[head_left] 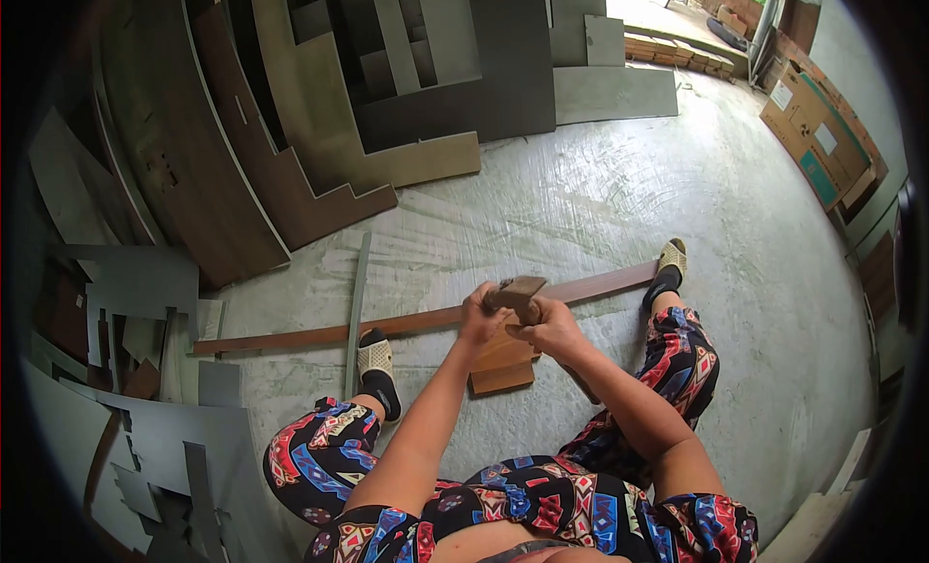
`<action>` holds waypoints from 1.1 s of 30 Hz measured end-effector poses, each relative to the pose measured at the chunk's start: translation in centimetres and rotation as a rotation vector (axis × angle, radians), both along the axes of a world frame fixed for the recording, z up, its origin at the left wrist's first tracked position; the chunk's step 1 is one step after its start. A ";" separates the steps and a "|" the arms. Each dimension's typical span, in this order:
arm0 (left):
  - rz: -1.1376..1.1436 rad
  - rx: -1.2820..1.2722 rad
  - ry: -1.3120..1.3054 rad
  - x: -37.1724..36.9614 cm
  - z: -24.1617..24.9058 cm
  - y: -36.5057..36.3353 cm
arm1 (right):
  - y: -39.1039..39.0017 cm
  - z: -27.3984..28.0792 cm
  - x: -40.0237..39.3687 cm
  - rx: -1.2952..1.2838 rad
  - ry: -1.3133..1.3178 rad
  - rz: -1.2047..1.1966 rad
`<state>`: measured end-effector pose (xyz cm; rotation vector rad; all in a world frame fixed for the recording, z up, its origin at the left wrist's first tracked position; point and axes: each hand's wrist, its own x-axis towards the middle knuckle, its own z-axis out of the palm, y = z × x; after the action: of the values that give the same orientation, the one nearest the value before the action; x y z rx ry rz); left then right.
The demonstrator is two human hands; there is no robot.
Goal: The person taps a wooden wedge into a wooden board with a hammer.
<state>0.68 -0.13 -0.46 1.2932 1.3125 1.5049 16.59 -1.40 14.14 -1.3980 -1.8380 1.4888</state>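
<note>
My right hand (pixel 554 329) is wrapped round the handle of a hammer (pixel 520 292), close below its head. The handle's lower end shows beside my right forearm. My left hand (pixel 481 313) is closed at the left end of the hammer head, which partly hides its fingers; what they hold cannot be made out. Below both hands a short brown wooden piece (pixel 503 373) lies on the floor, partly covered by them. Behind it a long, narrow brown wooden strip (pixel 421 321) runs across the floor between my feet.
A thin grey strip (pixel 359 292) crosses the long one near my left foot (pixel 375 360). My right foot (pixel 671 265) is at its right end. Large panels (pixel 513 60) lean at the back and left, with offcuts (pixel 160 437) nearer. A cardboard box (pixel 818 127) stands right.
</note>
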 end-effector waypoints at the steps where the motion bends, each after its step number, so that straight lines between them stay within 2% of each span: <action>1: -0.009 -0.006 0.059 -0.2 0.1 0.0 | 0.2 -0.2 -0.1 0.031 -0.066 0.020; 2: -0.019 -0.015 0.119 -0.4 0.1 0.1 | 0.3 -0.3 0.0 0.004 0.000 0.002; 4: -0.011 0.017 0.022 0.0 0.0 -0.1 | -0.3 1.5 -0.2 -0.062 0.120 -0.022; 7: -0.001 -0.010 0.007 0.0 0.1 -0.2 | -0.2 0.6 0.2 0.014 0.117 -0.026; 11: -0.013 -0.005 0.108 -0.3 0.0 -0.2 | 0.3 -1.6 0.4 0.089 -0.140 0.045; 14: -0.027 0.014 0.040 -0.2 0.0 -0.3 | -0.1 -0.3 0.4 0.002 0.000 0.035; 15: -0.015 0.017 0.036 -0.2 -0.2 -0.2 | -0.6 0.5 0.2 -0.029 0.132 0.002; 18: -0.019 0.064 -0.027 -0.2 -0.6 -0.2 | -0.6 0.3 0.2 -0.112 0.211 -0.012; 19: -0.028 0.089 -0.057 -0.1 -0.7 -0.2 | -0.5 0.2 0.3 -0.119 0.189 -0.009; 23: -0.010 -0.036 0.165 -0.6 -0.1 -0.4 | -0.4 0.7 0.2 -0.162 0.147 0.007; 27: -0.036 0.008 0.110 -0.6 -0.3 -0.2 | -0.5 -0.3 0.4 -0.090 0.038 0.030; 33: -0.106 0.048 -0.004 -0.6 0.3 -0.3 | -0.9 1.5 0.2 -0.116 0.241 -0.067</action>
<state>0.12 -0.47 -0.15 1.3675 1.1930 1.4724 16.79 -2.29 15.60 -1.2548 -1.5663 1.6722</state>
